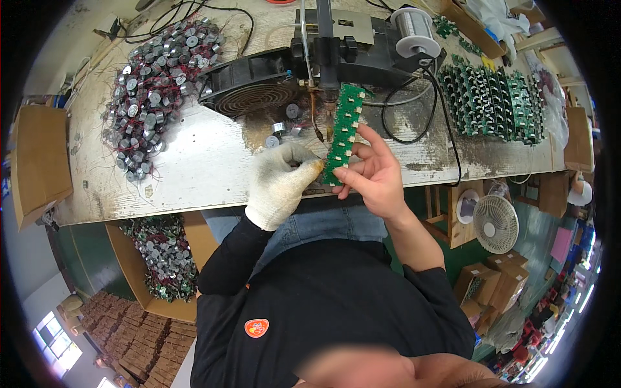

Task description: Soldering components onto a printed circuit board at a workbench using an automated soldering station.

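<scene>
White and stained, a long surface (187, 169) stretches across the view. Heaped on its left are silver round parts with red wires (162, 84); close-set rows of green boards (491, 100) stand at its right. Between these sits a black fan (252, 87). Over the near edge, the bare right grip (381, 181) pinches a green circuit board (341, 139), thumb on its face near the lower end. The left grip (281, 178), in a whitish glove, has thumb and fingertips together beside the board's left edge; whether they hold anything cannot be told. Farther back is a spool of silver wire (414, 29).
</scene>
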The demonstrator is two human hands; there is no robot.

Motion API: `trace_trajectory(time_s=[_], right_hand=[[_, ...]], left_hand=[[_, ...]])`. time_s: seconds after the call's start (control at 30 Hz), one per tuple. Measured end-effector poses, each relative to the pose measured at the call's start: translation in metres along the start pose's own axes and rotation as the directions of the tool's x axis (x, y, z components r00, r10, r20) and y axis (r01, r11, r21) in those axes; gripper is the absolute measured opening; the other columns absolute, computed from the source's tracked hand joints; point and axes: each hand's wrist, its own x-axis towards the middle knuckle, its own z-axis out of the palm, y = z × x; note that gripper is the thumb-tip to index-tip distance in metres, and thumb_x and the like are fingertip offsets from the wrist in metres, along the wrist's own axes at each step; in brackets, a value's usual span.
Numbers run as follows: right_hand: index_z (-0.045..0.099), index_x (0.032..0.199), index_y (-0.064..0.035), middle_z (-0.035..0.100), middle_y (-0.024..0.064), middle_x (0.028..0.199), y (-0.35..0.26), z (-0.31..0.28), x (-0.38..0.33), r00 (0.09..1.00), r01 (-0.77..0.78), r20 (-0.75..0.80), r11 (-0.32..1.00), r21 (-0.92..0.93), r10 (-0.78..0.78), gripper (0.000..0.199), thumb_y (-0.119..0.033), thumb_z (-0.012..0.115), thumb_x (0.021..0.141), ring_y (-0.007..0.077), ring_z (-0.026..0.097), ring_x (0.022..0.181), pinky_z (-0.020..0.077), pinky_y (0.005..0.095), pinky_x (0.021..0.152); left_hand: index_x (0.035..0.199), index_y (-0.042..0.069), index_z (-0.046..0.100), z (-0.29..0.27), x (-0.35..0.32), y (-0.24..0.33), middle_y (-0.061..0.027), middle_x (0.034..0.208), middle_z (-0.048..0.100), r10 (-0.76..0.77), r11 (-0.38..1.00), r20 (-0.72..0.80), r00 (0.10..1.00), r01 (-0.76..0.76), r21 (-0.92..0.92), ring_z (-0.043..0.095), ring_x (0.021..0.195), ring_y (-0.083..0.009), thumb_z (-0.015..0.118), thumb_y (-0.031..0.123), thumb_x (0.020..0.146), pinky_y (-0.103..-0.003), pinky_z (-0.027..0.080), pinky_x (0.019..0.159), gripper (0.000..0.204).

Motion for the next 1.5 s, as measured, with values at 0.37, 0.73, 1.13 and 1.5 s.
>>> trace_trajectory(time_s=[0.37, 0.73, 1.13, 1.5], right_hand=[[0.023, 0.142, -0.001, 0.057, 0.0218, 0.113, 0.002, 0.001, -0.005, 1.0, 0.013, 0.001, 1.0, 0.003, -0.013, 0.072, 0.012, 0.058, 0.081, 0.0187, 0.066, 0.066, 0.0556, 0.0262, 0.052], [0.023, 0.142, -0.0014, 0.057, 0.0215, 0.113, 0.004, 0.001, -0.004, 1.0, 0.013, 0.001, 1.0, 0.008, -0.013, 0.072, 0.012, 0.059, 0.081, 0.0192, 0.066, 0.066, 0.0554, 0.026, 0.051], [0.023, 0.143, -0.0023, 0.056, 0.0178, 0.107, -0.001, 0.002, -0.004, 1.0, 0.018, -0.005, 1.0, 0.008, -0.018, 0.073, 0.01, 0.061, 0.082, 0.0175, 0.065, 0.068, 0.0545, 0.0251, 0.053], [0.025, 0.142, -0.0021, 0.057, 0.0198, 0.109, 0.0, 0.003, -0.004, 1.0, 0.004, -0.012, 1.0, -0.013, -0.005, 0.072, 0.012, 0.06, 0.081, 0.0184, 0.065, 0.066, 0.0544, 0.0252, 0.051]], left_hand=[[0.081, -0.003, 0.063, 0.002, -0.001, 0.003, -0.0043, 0.074, 0.062, 0.005, 0.999, -0.012, 1.0, -0.005, -0.033, 0.055, 0.068, -0.0084, 0.064, 0.01, 0.082, -0.024, 0.044, 0.061, 0.013], [0.084, -0.005, 0.061, 0.005, 0.003, 0.006, -0.006, 0.074, 0.063, -0.003, 1.0, -0.068, 0.998, 0.003, -0.002, 0.058, 0.066, -0.009, 0.061, 0.01, 0.084, -0.024, 0.046, 0.058, 0.014], [0.084, -0.004, 0.061, 0.007, 0.002, 0.008, -0.0054, 0.073, 0.062, 0.06, 0.998, -0.098, 0.993, -0.057, 0.027, 0.056, 0.066, -0.0088, 0.062, 0.01, 0.083, -0.024, 0.045, 0.059, 0.014], [0.08, -0.003, 0.062, 0.01, 0.001, 0.003, -0.0056, 0.07, 0.062, 0.036, 0.999, -0.12, 0.992, -0.039, -0.025, 0.056, 0.066, -0.0095, 0.063, 0.01, 0.082, -0.025, 0.045, 0.06, 0.014]])
